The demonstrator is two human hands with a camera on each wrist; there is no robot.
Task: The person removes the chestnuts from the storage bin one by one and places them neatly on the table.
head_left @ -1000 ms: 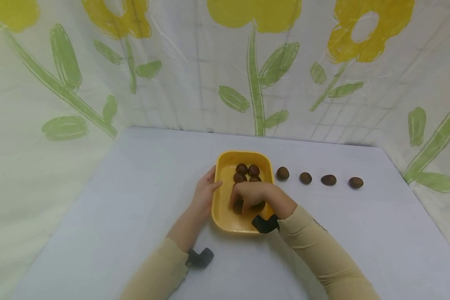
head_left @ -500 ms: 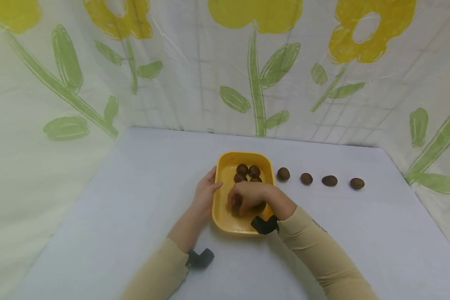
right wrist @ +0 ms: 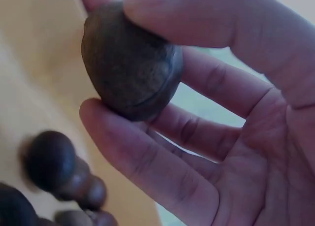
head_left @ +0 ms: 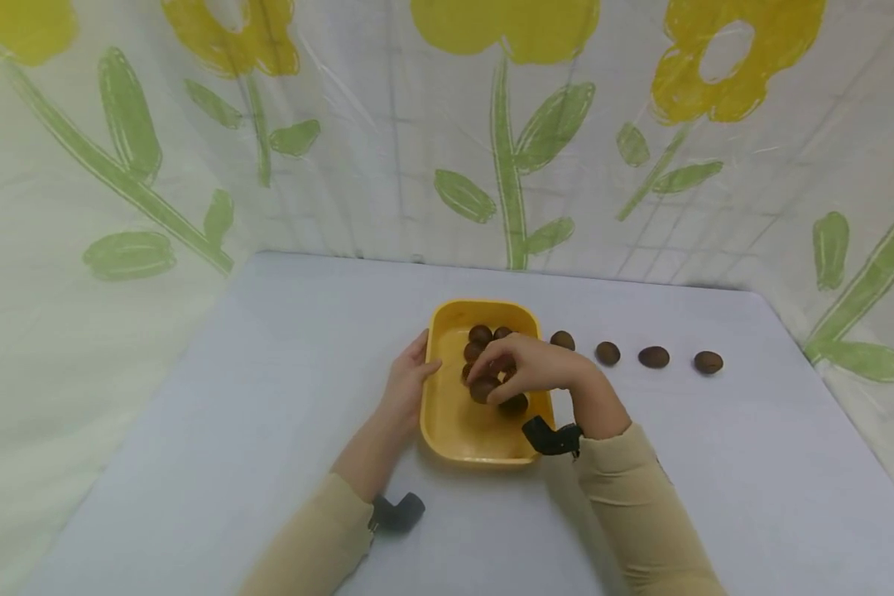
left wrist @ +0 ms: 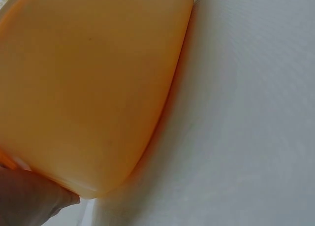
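A yellow plastic tray [head_left: 454,443] with several brown chestnuts [head_left: 480,334] in it stands on the table in the head view. My left hand [head_left: 405,382] grips its left side, thumb over the rim and fingers along the outer wall. The left wrist view shows the tray's outer wall [left wrist: 88,88] close up. Over the tray, my right hand [head_left: 536,364] pinches one chestnut [right wrist: 130,63] between thumb and fingertips. That chestnut's paler base end shows in the right wrist view. Below it lie other chestnuts [right wrist: 50,158], blurred; my right hand hides part of the group.
Several chestnuts [head_left: 654,357] lie spaced out in a row on the white tabletop [head_left: 305,348], right of the tray. The nearest is partly covered by my right hand. Behind the table hangs a pale curtain [head_left: 358,165] printed with yellow flowers.
My right hand has risen and moved a little right and back, now with a chestnut in its fingertips. The left hand and the tray have stayed in place.
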